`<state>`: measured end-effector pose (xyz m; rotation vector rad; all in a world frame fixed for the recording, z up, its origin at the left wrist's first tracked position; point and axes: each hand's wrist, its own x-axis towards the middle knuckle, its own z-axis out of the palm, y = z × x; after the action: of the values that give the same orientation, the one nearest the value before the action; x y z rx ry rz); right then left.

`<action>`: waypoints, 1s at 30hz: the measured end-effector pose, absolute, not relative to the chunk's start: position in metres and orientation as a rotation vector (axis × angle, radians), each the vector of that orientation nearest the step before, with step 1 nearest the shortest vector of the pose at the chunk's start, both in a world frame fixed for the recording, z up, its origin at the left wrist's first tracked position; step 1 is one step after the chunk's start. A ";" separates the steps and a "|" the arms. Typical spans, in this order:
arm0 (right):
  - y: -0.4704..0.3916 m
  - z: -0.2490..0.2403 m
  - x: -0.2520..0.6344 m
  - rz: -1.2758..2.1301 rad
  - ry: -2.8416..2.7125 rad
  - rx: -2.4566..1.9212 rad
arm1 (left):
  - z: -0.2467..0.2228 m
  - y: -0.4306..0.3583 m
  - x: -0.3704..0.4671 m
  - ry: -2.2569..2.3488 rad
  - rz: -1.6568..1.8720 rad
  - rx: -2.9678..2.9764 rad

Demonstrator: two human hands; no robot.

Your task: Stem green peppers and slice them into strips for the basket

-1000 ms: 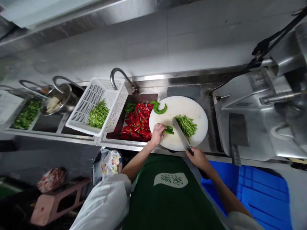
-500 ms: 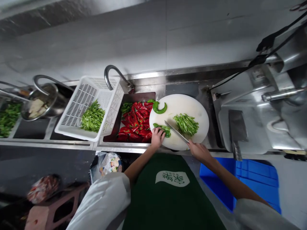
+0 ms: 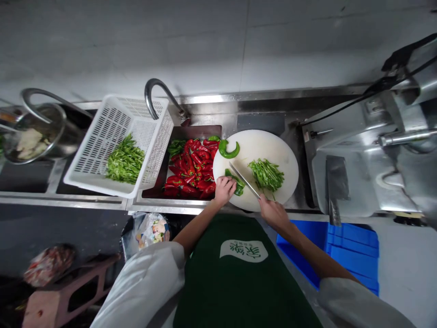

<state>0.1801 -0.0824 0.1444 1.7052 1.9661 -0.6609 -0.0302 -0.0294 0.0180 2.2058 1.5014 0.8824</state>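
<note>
Gripping the handle of a knife (image 3: 244,179) in the right hand (image 3: 272,212), low and right of the frame's centre, and slanting the blade toward the upper left. Resting the left hand (image 3: 225,189), fingers curled, over the left part of a green pepper piece (image 3: 239,187) near the middle of the frame; cannot tell a firm pinch from mere steadying, nor blade contact from a narrow gap. Judging by its broad shape, opened up but not yet reduced to strips. Already sliced, by the look of it: a loose heap of green strips (image 3: 266,175) on the right half of the round cutting board (image 3: 288,155), right of centre. Left whole on that board: one curved green pepper (image 3: 224,149), up by the upper-left rim. Farther out, just left of centre, seen apparently uncut in the sink (image 3: 170,207): many red peppers (image 3: 191,168), plus a few green peppers (image 3: 176,146) at its upper left. Beyond, at the frame's left, probably also finished: a pile of pale green shreds (image 3: 125,160) inside the white basket (image 3: 83,169).
</note>
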 end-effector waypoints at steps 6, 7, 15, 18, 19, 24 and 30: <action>-0.077 0.145 0.170 -0.645 1.979 1.647 | 0.008 -0.020 -0.008 1.494 0.637 2.373; -0.078 0.144 0.171 -0.637 1.977 1.647 | 0.007 -0.020 -0.008 1.499 0.624 2.385; -0.095 0.144 0.189 -0.574 1.967 1.588 | 0.004 -0.020 -0.007 1.483 0.602 2.439; -0.100 0.152 0.192 -0.584 1.948 1.588 | 0.005 -0.019 -0.007 1.464 0.580 2.454; -0.101 0.155 0.192 -0.585 1.941 1.592 | 0.005 -0.019 -0.007 1.454 0.566 2.458; -0.113 0.164 0.196 -0.541 1.922 1.602 | 0.008 -0.018 -0.007 1.428 0.506 2.468; -0.100 0.143 0.178 -0.628 1.883 1.636 | 0.006 -0.019 -0.008 1.418 0.523 2.464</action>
<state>0.1775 -0.0997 0.1431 1.6356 1.8826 -0.6277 -0.0081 -0.0186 0.0061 2.4637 1.4177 0.5229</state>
